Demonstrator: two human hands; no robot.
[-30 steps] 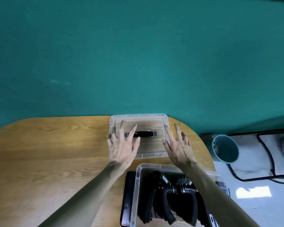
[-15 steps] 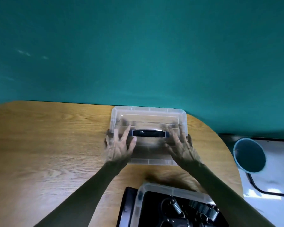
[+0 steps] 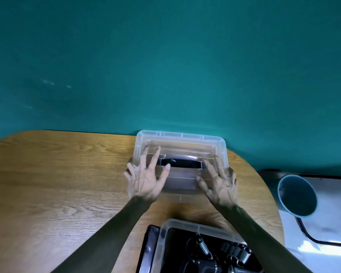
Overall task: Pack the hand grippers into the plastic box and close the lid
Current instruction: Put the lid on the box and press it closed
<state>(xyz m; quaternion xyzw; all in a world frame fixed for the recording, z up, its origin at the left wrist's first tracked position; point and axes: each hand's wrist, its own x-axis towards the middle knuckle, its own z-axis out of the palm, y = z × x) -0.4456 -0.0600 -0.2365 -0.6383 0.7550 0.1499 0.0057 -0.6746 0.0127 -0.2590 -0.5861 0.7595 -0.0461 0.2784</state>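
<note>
Clear plastic lid with black handle [image 3: 180, 152] lay flat at frame centre on the wooden table [image 3: 57, 184]. Left hand [image 3: 146, 178] and right hand [image 3: 219, 184] rested on its ends, fingers splayed, gripping nothing. Clear plastic box [image 3: 185, 227] (black spring hand grippers [image 3: 220, 251] inside) sat uncovered at bottom centre.

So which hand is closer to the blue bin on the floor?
Right. The right hand rests on the lid's end toward the blue bin; the left hand is on the far end.

Both hands spread, fingers splayed, on the clear lid [image 3: 182, 142] lying on the wooden table [image 3: 57, 174], left hand [image 3: 146, 179] and right hand [image 3: 220, 184] flanking its black handle [image 3: 182, 164], with the open plastic box [image 3: 185, 225] of hand grippers [image 3: 215, 251] nearer.
</note>
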